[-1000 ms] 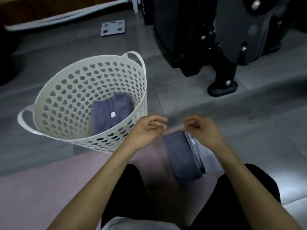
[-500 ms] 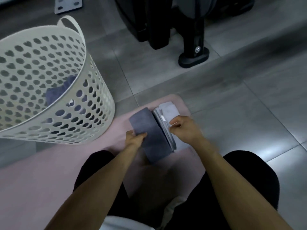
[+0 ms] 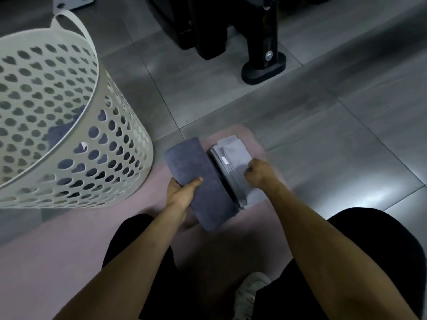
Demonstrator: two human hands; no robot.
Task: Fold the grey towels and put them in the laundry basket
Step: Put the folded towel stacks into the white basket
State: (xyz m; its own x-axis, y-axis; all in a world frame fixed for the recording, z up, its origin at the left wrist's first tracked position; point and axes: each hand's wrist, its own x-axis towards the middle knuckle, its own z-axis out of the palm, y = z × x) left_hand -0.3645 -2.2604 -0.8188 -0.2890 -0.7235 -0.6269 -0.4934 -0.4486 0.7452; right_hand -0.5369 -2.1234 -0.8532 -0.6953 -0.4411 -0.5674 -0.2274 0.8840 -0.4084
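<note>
Folded grey towel (image 3: 201, 181) lies on the pink mat (image 3: 69, 239) between both hands, its long axis running near-right to far-left. The left hand (image 3: 182, 192) grips its left edge, thumb on top; the right hand (image 3: 258, 173), fingers curled, pinches the lighter cloth stack (image 3: 233, 153) beside it. The laundry basket (image 3: 97, 107) stands farther left, nearer the left hand, with 1 towel inside.

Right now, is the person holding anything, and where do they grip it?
The left hand grips the dark grey towel at its left edge. The right hand rests curled on the lighter towel; its grip cannot be told.
</note>
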